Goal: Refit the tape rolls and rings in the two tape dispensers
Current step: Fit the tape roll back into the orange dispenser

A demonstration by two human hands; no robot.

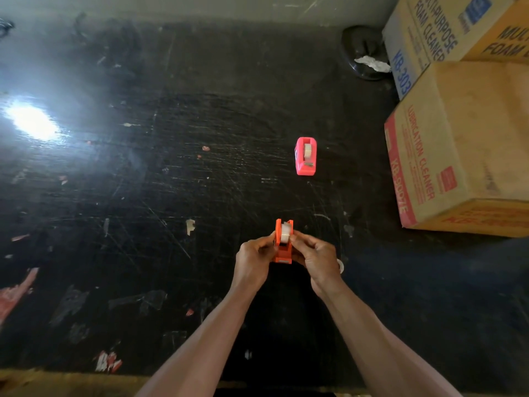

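Scratched black desk (pixel 177 173) w/ paint flecks: pink plastic tape dispenser (pixel 305 156) mid-right, two stacked cardboard boxes (pixel 463 144) at right edge, dark bag (pixel 361 53) behind.

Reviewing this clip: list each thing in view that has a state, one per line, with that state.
Orange dispenser: held by both hands, roll seated.
Tape roll in it: in the cradle, fingertips at its sides.
Pink dispenser: standing alone on the table, roll fitted.
Left hand: grip closed on the orange dispenser.
Right hand: grip closed on the orange dispenser.
Cardboard boxes: closed.
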